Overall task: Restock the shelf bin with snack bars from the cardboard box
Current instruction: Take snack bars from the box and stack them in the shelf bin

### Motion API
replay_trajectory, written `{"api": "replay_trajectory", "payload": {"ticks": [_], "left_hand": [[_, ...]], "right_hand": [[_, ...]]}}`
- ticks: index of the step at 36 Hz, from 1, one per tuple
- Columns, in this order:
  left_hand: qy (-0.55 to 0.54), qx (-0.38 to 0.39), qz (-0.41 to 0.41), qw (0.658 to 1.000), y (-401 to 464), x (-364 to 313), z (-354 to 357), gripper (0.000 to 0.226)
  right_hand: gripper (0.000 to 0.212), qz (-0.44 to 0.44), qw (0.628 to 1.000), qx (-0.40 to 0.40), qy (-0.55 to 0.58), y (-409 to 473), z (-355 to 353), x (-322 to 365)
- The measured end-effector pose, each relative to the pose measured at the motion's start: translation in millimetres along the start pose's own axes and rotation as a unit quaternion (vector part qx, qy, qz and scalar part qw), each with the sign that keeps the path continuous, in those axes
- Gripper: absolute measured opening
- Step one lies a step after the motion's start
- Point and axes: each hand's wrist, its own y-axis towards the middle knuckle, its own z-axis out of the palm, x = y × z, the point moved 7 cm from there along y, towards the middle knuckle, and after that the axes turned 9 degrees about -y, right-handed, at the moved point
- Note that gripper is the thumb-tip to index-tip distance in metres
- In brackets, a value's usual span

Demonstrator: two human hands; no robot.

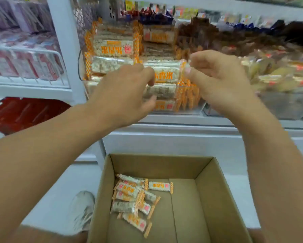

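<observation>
Cardboard box (208, 199): sits lowest and nearest, open-topped; a small heap of snack bars (135, 199) lies against its left wall, the right half of its floor bare.
Shoe (80, 211): just outside the box's left wall, on the floor.
Left hand (122, 92): raised at the bin's front, fingers curled over the left end of one bar; thumb below, blurred, so how firm the hold is I cannot tell.
Right hand (217, 81): at the same height, thumb and forefinger pinching the wrapper's right end.
Held bar (164, 74): spans between the two hands, long axis left to right, parallel with the shelf's front edge (182, 120), level with the top of the stack.
Shelf bin (185, 109): clear-walled, straight beyond the fingers, already piled high with like bars lying the same way.
Open room: judged scant; the only free space seems to be on top of the right-hand stack, so the bar goes forward and down a little.
Edges: white upright post (66, 50) hems the bin's left side; a neighbouring bin of brown packets (252, 50) hems its right.
</observation>
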Motion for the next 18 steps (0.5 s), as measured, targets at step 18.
{"api": "replay_trajectory", "payload": {"ticks": [18], "left_hand": [[-0.198, 0.414, -0.553, 0.695, -319.7, 38.2, 325.5, 0.080]], "right_hand": [[0.090, 0.310, 0.800, 0.508, -0.083, -287.2, 284.5, -213.1]]}}
